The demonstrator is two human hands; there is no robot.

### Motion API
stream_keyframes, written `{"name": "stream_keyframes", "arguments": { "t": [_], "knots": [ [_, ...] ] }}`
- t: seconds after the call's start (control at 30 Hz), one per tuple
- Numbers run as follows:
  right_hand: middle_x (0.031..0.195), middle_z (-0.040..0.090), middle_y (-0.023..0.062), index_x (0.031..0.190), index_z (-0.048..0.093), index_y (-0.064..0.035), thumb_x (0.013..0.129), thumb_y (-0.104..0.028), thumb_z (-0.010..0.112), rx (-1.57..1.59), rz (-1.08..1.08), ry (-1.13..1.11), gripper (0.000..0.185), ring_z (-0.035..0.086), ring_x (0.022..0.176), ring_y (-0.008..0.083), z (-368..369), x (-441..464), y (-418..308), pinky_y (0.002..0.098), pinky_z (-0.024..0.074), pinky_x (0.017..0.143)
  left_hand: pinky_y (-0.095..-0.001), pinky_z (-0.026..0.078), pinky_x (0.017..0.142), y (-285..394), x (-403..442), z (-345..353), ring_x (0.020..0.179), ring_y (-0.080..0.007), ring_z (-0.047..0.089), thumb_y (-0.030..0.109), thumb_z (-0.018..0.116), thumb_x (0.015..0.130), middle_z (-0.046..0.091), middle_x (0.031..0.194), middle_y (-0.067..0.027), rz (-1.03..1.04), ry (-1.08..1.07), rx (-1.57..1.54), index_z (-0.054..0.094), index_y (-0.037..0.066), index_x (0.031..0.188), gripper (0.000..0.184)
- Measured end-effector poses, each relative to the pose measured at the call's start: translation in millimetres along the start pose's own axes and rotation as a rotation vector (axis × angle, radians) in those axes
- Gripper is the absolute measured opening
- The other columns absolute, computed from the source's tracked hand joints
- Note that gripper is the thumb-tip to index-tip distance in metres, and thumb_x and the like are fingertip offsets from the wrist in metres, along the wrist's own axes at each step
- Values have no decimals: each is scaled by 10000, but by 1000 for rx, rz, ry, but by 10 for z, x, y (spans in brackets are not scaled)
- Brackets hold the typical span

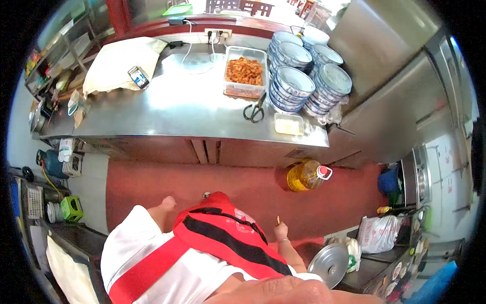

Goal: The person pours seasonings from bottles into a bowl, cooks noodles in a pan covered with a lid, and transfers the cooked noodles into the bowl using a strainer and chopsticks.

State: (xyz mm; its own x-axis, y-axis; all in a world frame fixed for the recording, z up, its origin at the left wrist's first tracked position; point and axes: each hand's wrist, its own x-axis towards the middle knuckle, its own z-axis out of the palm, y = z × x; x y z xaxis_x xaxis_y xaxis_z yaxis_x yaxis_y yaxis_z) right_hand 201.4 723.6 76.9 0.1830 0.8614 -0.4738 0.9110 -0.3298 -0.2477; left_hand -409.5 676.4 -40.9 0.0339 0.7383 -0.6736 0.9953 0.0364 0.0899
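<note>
Steel counter (187,121), far side: black scissors (254,111) by tub (244,94) of reddish food, probably for easy reach; bowls (295,81) stacked right, likely saving room. Right hand (281,232), nearer than oil bottle (302,177), clamped on small yellowish stick (278,219). Left hand (168,203) at left; grip unclear.

both arms (292,254) lowered, spread apart; left hand (168,203) indistinct; right hand (281,231) closed in a grip
</note>
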Motion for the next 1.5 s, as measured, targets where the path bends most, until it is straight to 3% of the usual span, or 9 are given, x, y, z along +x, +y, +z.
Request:
{"name": "stream_keyframes", "arguments": {
  "t": [0.13, 0.33, 0.53, 0.63, 0.77, 0.93, 1.2, 1.27, 1.5],
  "knots": [
    [857, 645, 253, 837, 640, 5, 800, -143, 580, -81, -80, 32, 164, 635, 846, 399, -163, 448, -490, 473, 504, 738, -447, 500, 844, -244, 284, -146, 968, -319, 635, 270, 626, 722, 668, 987, -170, -19, 10, -138, 724, 88, 845, 241],
    [794, 629, 261, 897, 580, 13, 899, -281, 547, -2, -365, 198, 296, 622, 784, 423, -407, 1237, -1642, 497, 489, 689, -420, 471, 902, -18, 325, -1115, 1048, -349, 583, 304, 621, 751, 606, 1145, -189, -315, 89, -619, 614, 80, 1137, 446],
    [818, 613, 247, 938, 541, 15, 889, -170, 566, 35, -600, 275, 193, 596, 784, 436, -944, 1605, -3149, 499, 472, 681, -424, 453, 930, -261, 42, -1177, 1096, -341, 563, 332, 623, 758, 607, 1157, -180, -428, 321, -853, 616, 71, 1147, 468],
    [852, 609, 244, 889, 546, 20, 809, -191, 670, 14, -614, 356, 257, 589, 819, 419, -1019, 1885, -3521, 472, 466, 726, -416, 474, 900, -464, -191, -739, 1068, -343, 584, 332, 603, 776, 624, 1123, -188, -577, 351, -757, 648, 78, 1107, 420],
    [784, 633, 210, 789, 574, 12, 719, -238, 758, -100, -578, 202, 319, 617, 779, 401, -950, 2423, -3630, 446, 489, 699, -432, 493, 873, -665, -210, 252, 1031, -347, 605, 407, 541, 844, 636, 1076, -208, -452, -33, -476, 686, 71, 1017, 405],
    [801, 661, 200, 811, 623, 6, 638, -317, 828, -266, -626, 61, 419, 646, 788, 372, -1079, 2603, -3782, 448, 509, 702, -446, 491, 869, -156, -461, 240, 1022, -356, 607, 359, 498, 868, 640, 1066, -205, -706, -32, -701, 689, 74, 1007, 370],
    [812, 672, 206, 729, 674, 11, 603, -429, 819, -522, -651, -211, 480, 661, 795, 351, -1127, 2918, -3896, 418, 518, 697, -479, 493, 846, -224, -192, -1028, 979, -378, 618, 232, 429, 893, 657, 1001, -193, -695, 313, -673, 683, 91, 1005, 311],
    [797, 670, 208, 718, 674, 13, 601, -410, 819, -443, -654, -184, 462, 660, 779, 356, -1083, 2935, -3861, 423, 514, 680, -485, 494, 830, -414, -52, -1390, 963, -362, 626, 169, 418, 882, 651, 1017, -186, -897, 423, -740, 615, 85, 1105, 310],
    [792, 663, 232, 753, 676, 26, 553, -380, 828, -311, -615, -85, 477, 655, 755, 378, -1080, 2817, -3913, 431, 506, 645, -430, 322, 1052, -1176, 93, -2944, 1289, -339, 371, 255, 621, 838, 397, 1409, -143, -645, 1030, -499, 404, 56, 1349, 590]
  ]
}}
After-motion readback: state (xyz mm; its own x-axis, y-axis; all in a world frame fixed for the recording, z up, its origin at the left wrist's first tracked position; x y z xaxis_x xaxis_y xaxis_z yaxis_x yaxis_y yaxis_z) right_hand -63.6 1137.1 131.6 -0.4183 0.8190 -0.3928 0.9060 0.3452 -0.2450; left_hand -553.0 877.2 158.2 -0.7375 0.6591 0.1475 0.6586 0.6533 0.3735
